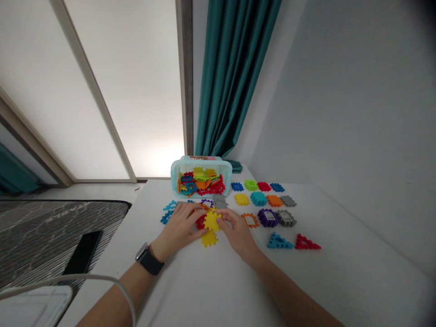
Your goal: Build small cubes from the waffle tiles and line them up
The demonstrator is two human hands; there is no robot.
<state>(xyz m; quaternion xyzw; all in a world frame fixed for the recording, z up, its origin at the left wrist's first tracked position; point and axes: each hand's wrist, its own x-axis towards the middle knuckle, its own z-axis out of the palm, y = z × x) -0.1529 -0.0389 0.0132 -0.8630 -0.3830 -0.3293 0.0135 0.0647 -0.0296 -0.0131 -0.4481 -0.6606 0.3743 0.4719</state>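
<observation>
My right hand (238, 231) pinches a yellow notched-edge square tile (212, 220) between thumb and fingers, raised a little over the table. Under it lies a second yellow tile (209, 239). A red tile (200, 222) shows partly between my hands. My left hand (181, 223), with a dark watch at the wrist, lies palm down over loose tiles, fingers stretched out and thumb pointing toward the yellow tiles. What sits beneath its palm is hidden. Past its fingertips are a purple-framed tile (206, 203) and a grey tile (220, 201); blue tiles (166, 217) lie to its left.
A light-blue bin (174, 178) of mixed tiles stands at the back. To the right, tiles lie sorted by colour in rows, including purple (268, 218) and orange (250, 220), above blue (279, 241) and red triangles (307, 242). A white cable (85, 276) crosses the lower left.
</observation>
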